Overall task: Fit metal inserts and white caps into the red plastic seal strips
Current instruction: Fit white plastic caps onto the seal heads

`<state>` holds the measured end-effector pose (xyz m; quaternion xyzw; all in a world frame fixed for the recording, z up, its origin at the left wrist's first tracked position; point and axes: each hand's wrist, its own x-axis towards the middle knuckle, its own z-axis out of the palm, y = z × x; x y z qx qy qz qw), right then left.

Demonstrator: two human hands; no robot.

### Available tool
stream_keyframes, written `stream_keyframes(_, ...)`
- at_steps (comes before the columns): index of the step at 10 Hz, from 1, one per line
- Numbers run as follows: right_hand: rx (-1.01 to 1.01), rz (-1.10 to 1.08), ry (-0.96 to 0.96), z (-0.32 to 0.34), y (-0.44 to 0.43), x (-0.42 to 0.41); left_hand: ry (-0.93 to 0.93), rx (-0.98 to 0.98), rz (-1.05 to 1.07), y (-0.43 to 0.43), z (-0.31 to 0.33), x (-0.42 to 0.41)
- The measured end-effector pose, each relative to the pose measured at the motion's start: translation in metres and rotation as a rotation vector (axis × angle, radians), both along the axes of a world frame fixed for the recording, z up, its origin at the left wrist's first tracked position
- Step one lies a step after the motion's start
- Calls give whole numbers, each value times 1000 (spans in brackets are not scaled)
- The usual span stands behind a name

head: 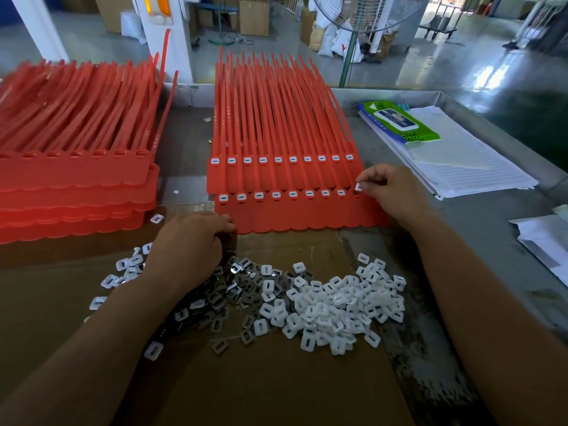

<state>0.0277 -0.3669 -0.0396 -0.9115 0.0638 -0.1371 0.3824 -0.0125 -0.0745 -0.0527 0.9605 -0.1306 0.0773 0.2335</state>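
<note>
Where you are working: a brown cardboard sheet (pixel 276 379) lies on a grey metal table (pixel 491 229) that has a raised rim along its far side.
Room: glossy workshop floor beyond the rim; pedestal fan (pixel 365 13) at top centre-right, cardboard boxes (pixel 253 16) at top centre.
Red seal strips (pixel 276 179): centre of frame, two overlapping rows with tails pointing away from you. The rear row is fully capped. The front row is capped up to its right end.
Uncapped stack (pixel 70 179): left of frame, its sockets empty.
Right hand (pixel 390 192): your thumb and forefinger pinch one white cap (pixel 358 187) at the right-end socket of the front row. Contact with the socket cannot be told.
Left hand (pixel 190 241): knuckles up, fingers curled down at the front row's lower left corner, over the metal inserts (pixel 227 290). Whether it holds anything cannot be told.
Loose caps (pixel 332 305): a white heap just right of the inserts, between your forearms.
Right edge: lined papers (pixel 461 167) with a green wipes pack (pixel 399 123) on top, near your right hand.
Open room: bare cardboard at lower centre, and a lane of table between the two red groups.
</note>
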Motion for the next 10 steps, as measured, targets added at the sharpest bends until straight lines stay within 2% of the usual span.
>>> stream_keyframes(2, 34, 33, 36, -4, 1, 2, -1, 1, 3, 0, 0, 0)
stream_keyframes(5, -25, 29, 69, -10, -1, 6, -4, 2, 1, -1, 0, 0)
stream_keyframes(10, -197, -7, 106, -4, 2, 10, -8, 1, 10, -2, 3, -4)
